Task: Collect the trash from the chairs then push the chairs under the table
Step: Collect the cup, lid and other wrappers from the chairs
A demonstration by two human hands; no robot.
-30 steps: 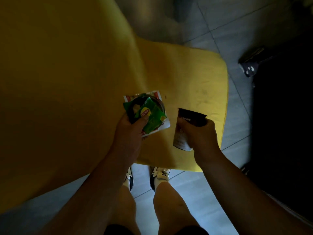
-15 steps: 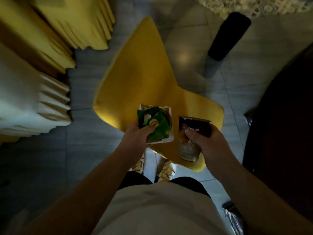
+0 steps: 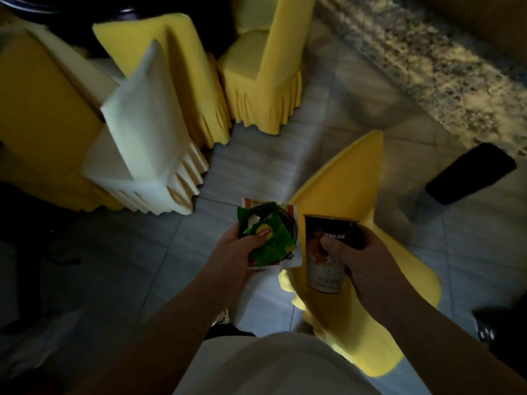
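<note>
Two hands: both loaded with trash, held over the tiled floor [image 3: 137, 269].
Cup: dark paper cup [image 3: 328, 252] upright, mouth up; inside too dark to tell contents.
Wrappers: green Lipton packet [image 3: 271, 240] on top of a white-and-red wrapper [image 3: 293, 260], with a dark round piece between them; what that piece is, cannot tell.
Left hand: left hand [image 3: 231, 260] curled round the wrapper stack, thumb pressing on the green packet.
Right hand: right hand [image 3: 368, 263] wrapped round the cup's side, thumb across the front print.
Nearest chair: yellow-covered chair [image 3: 350, 178] just under and beyond the cup, on the right.
Other chairs: white-covered chair [image 3: 142, 143] at left; more yellow chairs [image 3: 262, 81] behind it, packed close.
Right side: dark post [image 3: 467, 178] standing on the floor; patterned carpet [image 3: 427, 52] beyond.
Bottom: person's pale shirt [image 3: 271, 366].
</note>
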